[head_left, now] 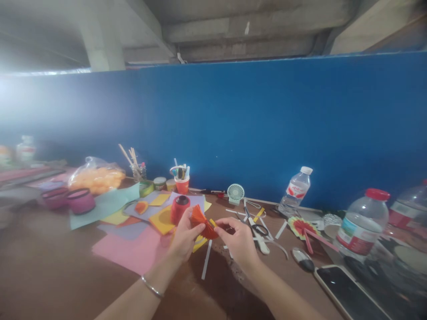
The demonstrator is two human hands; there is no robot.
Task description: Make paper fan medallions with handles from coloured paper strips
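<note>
An orange paper fan (199,216), folded in narrow pleats, is held up over the table in front of me. My left hand (184,236) grips it from the left, the thumb pressed against the pleats. A small yellow paper strip (212,222) lies along the fan's right part, and my right hand (240,242) pinches it there between thumb and fingers. Just behind my left hand stands a dark-topped red container (180,209). Under the hands, yellow folded paper (199,243) partly shows, and a white paper strip (207,260) rests on the brown table.
Coloured paper sheets (130,249) spread to the left. Scissors (259,230) and white strips lie right of centre, near a small fan (235,193). Further right are a water bottle (296,191), a finished-looking paper fan (302,227), a red-capped bottle (363,224) and a phone (348,291).
</note>
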